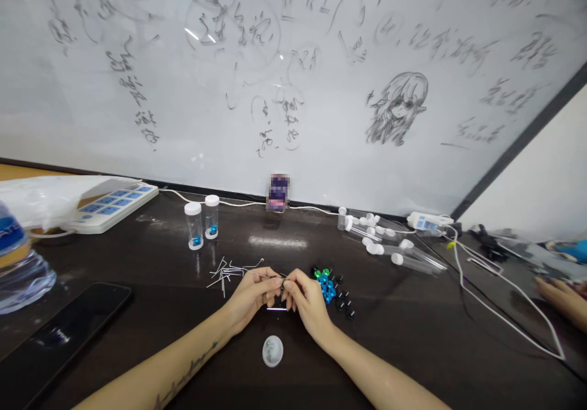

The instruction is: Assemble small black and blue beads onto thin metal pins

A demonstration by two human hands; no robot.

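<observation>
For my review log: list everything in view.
Whiteboard: one, white, back
Table: one, dark, front
Bottle: one, clear, left
Bag: one, whitish, left
Power strips: two, white, left, right
Phone: one, black, left
Blurred screen: one, purple, back
Standing tubes: two, clear, left
Lying tubes: several, clear, right
Bent rods: several, silver, centre left
Small pieces: many, blue, green and black, centre right
Straight rod: one, silver, centre
Dish: one, whitish, front
Cables: several, white, back and right
Clutter: uncountable, mixed, right
Co-worker's hand: one, bare, right
Left hand: one, bare, centre
Right hand: one, bare, centre
</observation>
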